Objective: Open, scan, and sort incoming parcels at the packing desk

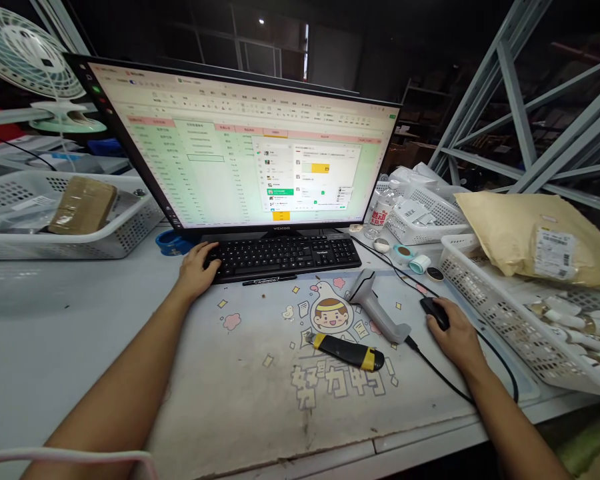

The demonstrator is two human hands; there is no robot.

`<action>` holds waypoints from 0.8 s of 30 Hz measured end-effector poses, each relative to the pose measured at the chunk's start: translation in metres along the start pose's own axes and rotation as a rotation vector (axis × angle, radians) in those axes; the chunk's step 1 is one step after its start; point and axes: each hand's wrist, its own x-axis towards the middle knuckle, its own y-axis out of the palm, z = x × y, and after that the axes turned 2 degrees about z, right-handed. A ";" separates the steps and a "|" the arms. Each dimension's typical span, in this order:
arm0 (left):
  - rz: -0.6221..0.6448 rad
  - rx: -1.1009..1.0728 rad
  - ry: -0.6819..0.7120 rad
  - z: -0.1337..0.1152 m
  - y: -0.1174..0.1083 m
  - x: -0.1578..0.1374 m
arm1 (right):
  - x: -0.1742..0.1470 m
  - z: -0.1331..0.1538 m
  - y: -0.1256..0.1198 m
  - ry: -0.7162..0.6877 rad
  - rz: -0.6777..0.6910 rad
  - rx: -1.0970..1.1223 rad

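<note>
Left hand [196,270] on the keyboard [285,257], right hand [457,337] over the mouse [435,313].
The left hand lies loosely open at the keyboard's left end, fingers on the keys, gripping nothing; the right hand curls over the black mouse, lightly holding it on the printed desk mat [220,380], to the right of the keyboard. Behind the keyboard stands a lit monitor [205,190] showing a spreadsheet with a chat window over it. Between the two forearms, a grey barcode scanner [380,310] and a black-and-yellow utility knife [347,351] lie on the mat, and a black pen [270,281] lies just in front of the keyboard.
</note>
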 end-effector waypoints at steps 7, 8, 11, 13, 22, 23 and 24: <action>-0.001 0.011 0.016 0.001 0.001 0.000 | 0.000 0.000 0.000 -0.005 -0.002 -0.007; -0.001 0.013 0.017 0.001 0.000 0.000 | 0.000 0.000 0.000 -0.005 -0.002 -0.008; 0.002 0.020 0.021 0.001 0.000 0.000 | 0.000 0.001 0.000 -0.005 0.003 -0.008; 0.005 0.026 0.029 0.002 0.000 0.000 | 0.000 0.002 -0.001 -0.002 0.006 -0.008; -0.019 0.009 0.071 0.010 0.004 0.001 | -0.001 0.000 0.000 0.004 0.006 -0.030; -0.021 0.007 0.074 0.010 0.004 0.001 | -0.001 -0.001 0.000 0.006 0.004 -0.031; -0.022 0.006 0.075 0.010 0.004 0.002 | -0.002 -0.001 0.000 0.009 0.003 -0.032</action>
